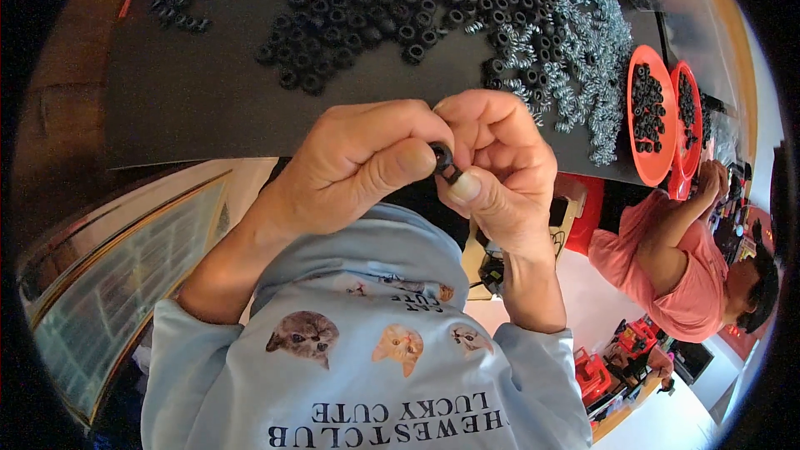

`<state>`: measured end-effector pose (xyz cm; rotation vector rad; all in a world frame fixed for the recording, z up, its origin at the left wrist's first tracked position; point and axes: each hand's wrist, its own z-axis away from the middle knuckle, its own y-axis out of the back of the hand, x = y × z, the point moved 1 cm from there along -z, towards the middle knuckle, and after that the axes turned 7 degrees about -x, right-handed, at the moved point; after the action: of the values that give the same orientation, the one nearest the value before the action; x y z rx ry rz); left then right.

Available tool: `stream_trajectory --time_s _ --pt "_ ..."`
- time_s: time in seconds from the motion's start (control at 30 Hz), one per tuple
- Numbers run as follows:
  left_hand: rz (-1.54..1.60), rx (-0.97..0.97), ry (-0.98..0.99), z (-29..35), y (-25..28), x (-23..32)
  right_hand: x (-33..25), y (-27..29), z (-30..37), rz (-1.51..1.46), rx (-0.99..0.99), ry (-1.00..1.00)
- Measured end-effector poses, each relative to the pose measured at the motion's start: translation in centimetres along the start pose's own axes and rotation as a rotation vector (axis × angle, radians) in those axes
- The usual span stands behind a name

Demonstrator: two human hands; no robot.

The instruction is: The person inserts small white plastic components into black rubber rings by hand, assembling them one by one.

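Above my lap, at the near edge of the dark table (192, 108), both hands meet at fingertip height. My left hand (358, 158) is closed, pinching a small round black cord lock part (441, 156) with a hole between thumb and index finger. Against it, my right hand (504, 171) pinches a smaller black plastic piece (452, 175) between thumb and curled fingers. The two parts touch or nearly touch; fingertips hide where they meet. Beyond my hands lies a spread of black hollow round parts (358, 21), with a pile of small silver springs (587, 58) to its right.
At the table's right end stand an orange-red oval tray (650, 162) and a red tray (685, 175), both holding black parts. A person in a pink shirt (667, 267) works at the right. A red stool (592, 375) stands farther back.
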<state>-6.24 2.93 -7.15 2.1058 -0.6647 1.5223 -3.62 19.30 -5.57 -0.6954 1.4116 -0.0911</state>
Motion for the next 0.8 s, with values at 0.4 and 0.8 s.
stream_trajectory --time_s 0.4,0.8 --pt "0.04 -0.012 0.008 0.2 0.3 -0.1 1.5 0.8 -0.9 0.06 -0.134 0.141" --pt "0.024 0.051 -0.049 0.1 0.5 0.0 2.0 0.6 -1.4 0.021 -0.119 0.14"
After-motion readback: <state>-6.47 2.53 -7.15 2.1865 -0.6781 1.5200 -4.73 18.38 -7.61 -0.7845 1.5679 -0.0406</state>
